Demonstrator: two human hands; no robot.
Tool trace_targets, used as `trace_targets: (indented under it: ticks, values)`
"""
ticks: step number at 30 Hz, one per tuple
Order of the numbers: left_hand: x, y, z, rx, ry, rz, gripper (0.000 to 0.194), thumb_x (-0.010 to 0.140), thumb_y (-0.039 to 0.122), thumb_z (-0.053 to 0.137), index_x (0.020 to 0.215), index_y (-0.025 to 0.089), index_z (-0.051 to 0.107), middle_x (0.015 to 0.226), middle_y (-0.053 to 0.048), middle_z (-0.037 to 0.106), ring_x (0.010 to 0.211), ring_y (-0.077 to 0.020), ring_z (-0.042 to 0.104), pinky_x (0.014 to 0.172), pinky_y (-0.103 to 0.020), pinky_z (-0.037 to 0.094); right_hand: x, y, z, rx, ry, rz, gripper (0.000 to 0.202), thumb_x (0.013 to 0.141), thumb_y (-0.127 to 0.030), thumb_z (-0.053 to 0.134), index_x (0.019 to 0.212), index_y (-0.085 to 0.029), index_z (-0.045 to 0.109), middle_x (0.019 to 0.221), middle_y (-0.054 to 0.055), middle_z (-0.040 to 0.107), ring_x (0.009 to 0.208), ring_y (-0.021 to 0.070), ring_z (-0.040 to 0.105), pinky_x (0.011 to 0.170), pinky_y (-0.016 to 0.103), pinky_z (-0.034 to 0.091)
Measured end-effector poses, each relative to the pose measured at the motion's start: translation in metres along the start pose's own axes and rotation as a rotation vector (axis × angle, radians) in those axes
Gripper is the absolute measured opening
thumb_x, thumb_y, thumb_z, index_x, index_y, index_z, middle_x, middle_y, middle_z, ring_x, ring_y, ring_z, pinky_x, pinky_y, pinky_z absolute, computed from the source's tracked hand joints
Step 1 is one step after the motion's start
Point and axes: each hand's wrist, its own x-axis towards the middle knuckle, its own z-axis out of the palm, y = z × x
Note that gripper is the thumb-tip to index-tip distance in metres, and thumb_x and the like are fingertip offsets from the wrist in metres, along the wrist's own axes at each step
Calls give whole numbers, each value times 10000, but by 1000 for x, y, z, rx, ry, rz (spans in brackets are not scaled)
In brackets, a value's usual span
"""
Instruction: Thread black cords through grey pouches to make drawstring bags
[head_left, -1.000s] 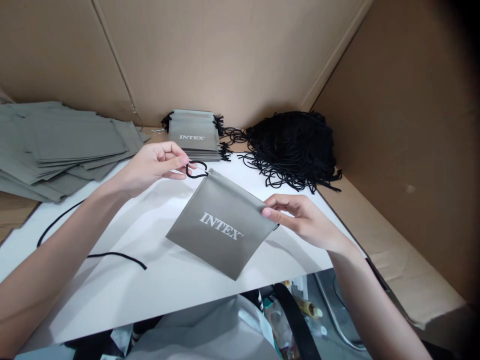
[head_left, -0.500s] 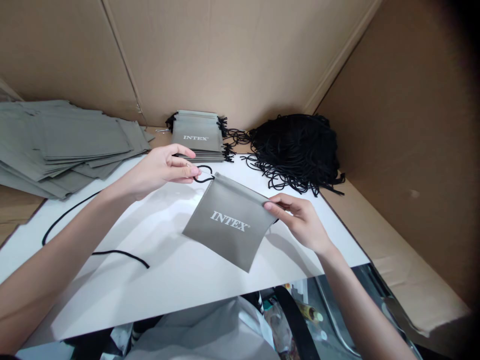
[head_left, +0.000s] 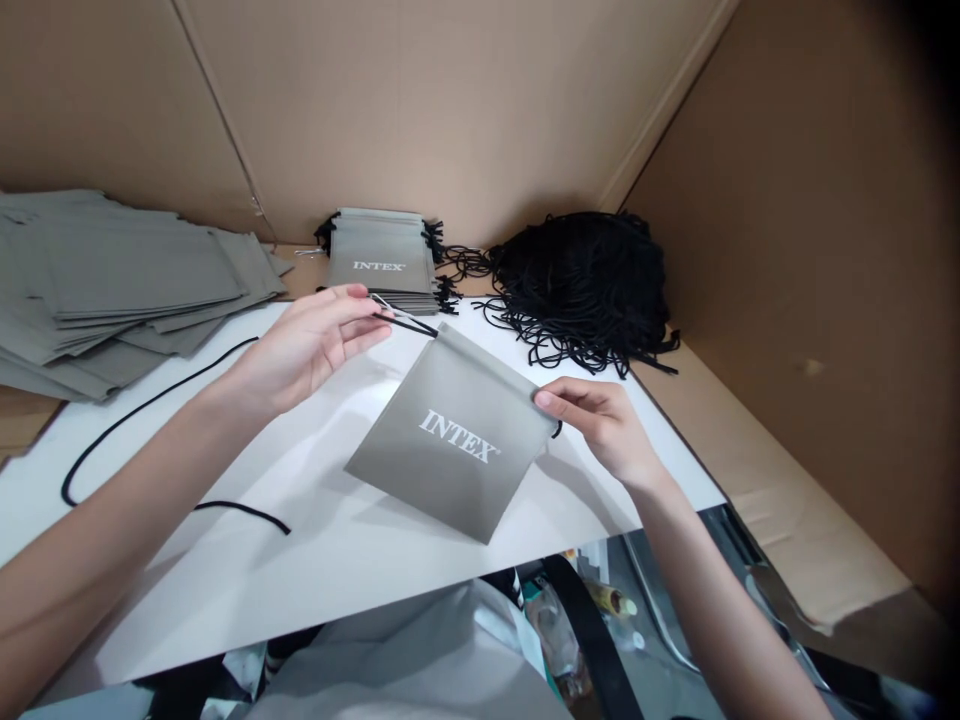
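A grey drawstring pouch with white INTEX lettering hangs tilted above the white tabletop. My right hand pinches its upper right corner, where a short bit of black cord sticks out. At the pouch's upper left corner, a doubled black cord comes out of the top hem and runs taut to my left hand. Those fingers are closed on the cord, beside a thin pale wire. Partly behind my left forearm, a long loose black cord curves over the table.
Flat grey pouches lie in a spread pile at left. A neat stack of corded pouches stands at the back, beside a heap of black cords. Cardboard walls enclose the white table.
My left hand has drawn back left and up, pulling the cord loop longer and straighter out of the hem. The right hand keeps its pinch on the pouch corner.
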Motion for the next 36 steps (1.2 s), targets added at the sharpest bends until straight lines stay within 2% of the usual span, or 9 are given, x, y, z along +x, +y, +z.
trace_targets:
  ticks: [5, 9, 15, 20, 24, 28, 31, 34, 36]
  values:
    - [4, 3, 2, -316, 30, -217, 147, 879, 40, 581, 807, 160, 625, 795, 4, 654, 650, -37, 585, 654, -84, 523, 3, 0, 2, 21, -32, 17, 343, 803, -506, 702, 697, -182, 669, 635, -10, 503, 622, 142, 400, 584, 290, 319]
    - [4, 2, -1, -338, -2, -211, 132, 806, 36, 634, 824, 166, 622, 764, 29, 636, 569, -31, 511, 492, -113, 448, 4, 0, 4, 33, -43, 10, 339, 804, -501, 701, 697, -182, 664, 629, -17, 491, 617, 137, 382, 579, 288, 302]
    - [9, -4, -9, -226, -60, -216, 170, 732, 143, 730, 890, 165, 670, 729, 54, 608, 472, -19, 390, 369, -138, 300, 5, 0, 4, 43, -74, 4, 315, 814, -469, 705, 707, -176, 665, 632, -24, 499, 617, 131, 384, 595, 289, 301]
    - [12, -4, -11, -135, -62, -187, 205, 707, 231, 759, 893, 162, 709, 668, 40, 546, 470, -35, 363, 389, -162, 294, 5, 0, 4, 22, -96, 8, 310, 833, -458, 693, 726, -168, 663, 647, -21, 507, 625, 130, 392, 603, 286, 302]
    - [18, -3, -23, 165, -150, -180, 244, 738, 414, 763, 799, 178, 744, 533, 27, 430, 446, -73, 302, 401, -224, 284, 4, 1, 3, -80, -109, -37, 308, 882, -454, 639, 763, -170, 642, 667, -15, 524, 628, 135, 410, 597, 282, 310]
    - [25, -3, -36, 443, -202, -126, 209, 721, 321, 821, 885, 205, 765, 549, 38, 446, 479, -65, 377, 441, -187, 327, 3, 2, -2, -204, -105, -95, 290, 926, -425, 594, 787, -173, 627, 702, -7, 555, 658, 143, 444, 613, 278, 329]
    - [26, -2, -35, 203, -95, 4, 128, 803, 258, 781, 897, 190, 726, 677, 42, 532, 502, -19, 401, 477, -113, 359, 1, 4, -6, -267, -97, -114, 283, 943, -412, 575, 792, -176, 619, 714, -8, 561, 672, 144, 457, 629, 276, 343]
    - [26, 1, -29, -74, -9, 75, 56, 908, 230, 684, 898, 175, 685, 615, 57, 465, 503, -30, 410, 517, -101, 413, 0, 7, -11, -279, -88, -121, 282, 949, -412, 569, 800, -179, 620, 719, -9, 565, 679, 145, 470, 628, 273, 347]
    - [26, 3, -26, -188, -5, 78, 210, 995, 322, 551, 895, 182, 674, 555, 54, 387, 525, -67, 446, 553, -140, 465, -2, 9, -13, -283, -89, -116, 283, 950, -415, 569, 802, -180, 621, 717, -10, 563, 677, 144, 471, 624, 273, 345]
